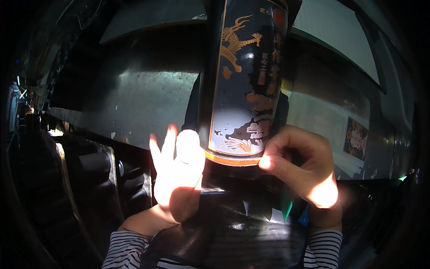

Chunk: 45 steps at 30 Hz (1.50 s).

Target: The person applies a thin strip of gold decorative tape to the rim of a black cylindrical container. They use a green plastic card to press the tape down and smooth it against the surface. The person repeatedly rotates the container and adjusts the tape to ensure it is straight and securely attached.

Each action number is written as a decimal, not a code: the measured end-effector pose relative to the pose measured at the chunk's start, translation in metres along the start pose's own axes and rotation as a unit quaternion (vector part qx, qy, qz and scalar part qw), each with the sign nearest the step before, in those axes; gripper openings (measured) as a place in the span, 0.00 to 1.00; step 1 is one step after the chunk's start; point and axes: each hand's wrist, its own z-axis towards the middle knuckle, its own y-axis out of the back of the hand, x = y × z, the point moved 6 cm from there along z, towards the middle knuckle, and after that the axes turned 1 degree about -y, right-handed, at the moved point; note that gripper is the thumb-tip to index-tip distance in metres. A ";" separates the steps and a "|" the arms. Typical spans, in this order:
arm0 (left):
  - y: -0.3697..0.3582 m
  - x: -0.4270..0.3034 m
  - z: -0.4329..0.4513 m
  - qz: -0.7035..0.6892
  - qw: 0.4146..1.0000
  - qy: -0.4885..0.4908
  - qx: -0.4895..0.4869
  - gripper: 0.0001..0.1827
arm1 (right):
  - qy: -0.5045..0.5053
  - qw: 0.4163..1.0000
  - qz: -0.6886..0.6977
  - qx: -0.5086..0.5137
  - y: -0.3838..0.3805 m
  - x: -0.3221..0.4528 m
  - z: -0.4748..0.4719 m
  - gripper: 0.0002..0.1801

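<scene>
A dark cylindrical container (247, 87) with gold and orange artwork and writing stands before me, its top cut off by the frame. A narrow orange band (233, 160) runs round its lower edge. At the right end of that band, my right hand (302, 161) pinches it between thumb and forefinger. My left hand (181, 171) is spread flat beside the container's lower left side, fingers pointing up. Strong light bleaches it, and a white covering (188, 144) appears on one digit. Whether this hand presses on the container is hard to tell.
Behind the container lies a worn metal work surface (151, 104). A printed dark label (356, 138) is at the right. Dark slatted dividers (111, 168) stand at the lower left. Below my right hand are a green strip (287, 208) and a blue piece (304, 217).
</scene>
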 end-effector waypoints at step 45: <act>0.025 -0.025 0.001 -0.048 0.990 -0.057 -0.116 0.26 | -0.006 1.000 0.007 -0.029 -0.003 -0.001 -0.002 0.06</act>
